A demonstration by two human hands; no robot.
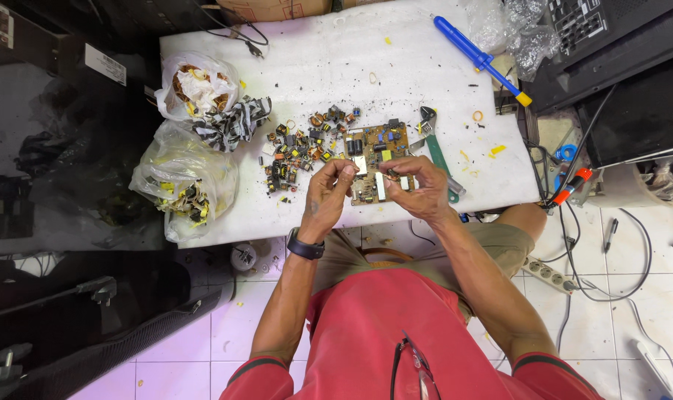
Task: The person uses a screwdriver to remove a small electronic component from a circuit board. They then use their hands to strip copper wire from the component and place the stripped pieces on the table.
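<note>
both hands meet over the desk's (425,96) near edge. the left hand (327,194) has its fingertips pinched together, and the right hand (418,187) is curled with thumb and fingers closed on a small part (387,173) — too tiny to name, and its axis cannot be told. just beneath them lies one brown circuit board (377,159), its long axis running from the near edge toward the far edge, tilted slightly right. left of it, a scattered heap of small components (303,152), too many to count. right of the board, one green-handled wrench (436,152) points its head to the far edge. one blue tool (478,58) lies diagonally at the far right corner. two plastic bags (184,181) sit at the left edge.
</note>
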